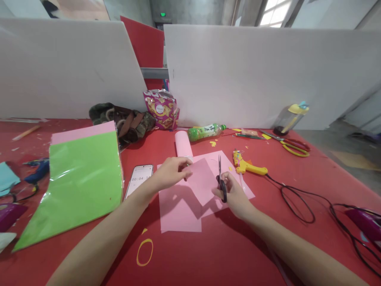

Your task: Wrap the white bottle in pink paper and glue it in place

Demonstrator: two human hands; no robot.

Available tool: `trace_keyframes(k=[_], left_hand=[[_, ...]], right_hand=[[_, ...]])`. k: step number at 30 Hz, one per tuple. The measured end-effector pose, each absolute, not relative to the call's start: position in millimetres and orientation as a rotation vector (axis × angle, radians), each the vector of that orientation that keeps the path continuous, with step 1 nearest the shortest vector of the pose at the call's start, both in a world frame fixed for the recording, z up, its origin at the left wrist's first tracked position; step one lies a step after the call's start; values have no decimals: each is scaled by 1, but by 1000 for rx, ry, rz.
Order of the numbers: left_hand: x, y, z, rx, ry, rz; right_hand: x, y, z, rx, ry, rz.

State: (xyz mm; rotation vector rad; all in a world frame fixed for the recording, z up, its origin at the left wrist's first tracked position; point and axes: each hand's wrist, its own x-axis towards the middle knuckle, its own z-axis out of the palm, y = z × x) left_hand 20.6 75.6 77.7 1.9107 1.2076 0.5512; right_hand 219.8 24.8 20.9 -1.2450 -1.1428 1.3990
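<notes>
Between thumb and fingers, my left hand [172,172] grips a corner of a pink sheet of paper [202,180], raised a little over the table. A pair of black-handled scissors [222,183] is in my right hand [233,194], blades pointing up and away from me, beside the sheet's right edge. More pink paper [180,216] lies flat beneath. Just beyond my left hand is a pink paper roll [183,143]. Whether the scissor blades touch the raised sheet I cannot tell.
Left lie a phone [139,176] and green sheets in clear film [85,174]. A green-capped bottle [206,132], yellow glue gun [248,165] with black cord, and red-and-yellow scissors [294,147] sit beyond and right. A yellow paper ring [145,252] lies in front. White panels [253,75] stand behind.
</notes>
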Motion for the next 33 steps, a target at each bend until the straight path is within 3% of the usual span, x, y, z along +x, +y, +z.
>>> trace_keyframes(k=[5,13,24,33], left_hand=[[26,76,69,1708,1090,843],[35,71,61,1856,1028,644],[35,72,65,1526,1251,1282],[30,70,70,1757,1313,1247]], right_hand=[[220,28,19,-1270,-1078,1237],[218,26,20,-1262,-1051,1137],[212,14,24,-1016,-1156,1642],[214,8,38,-947,-1427,1838]])
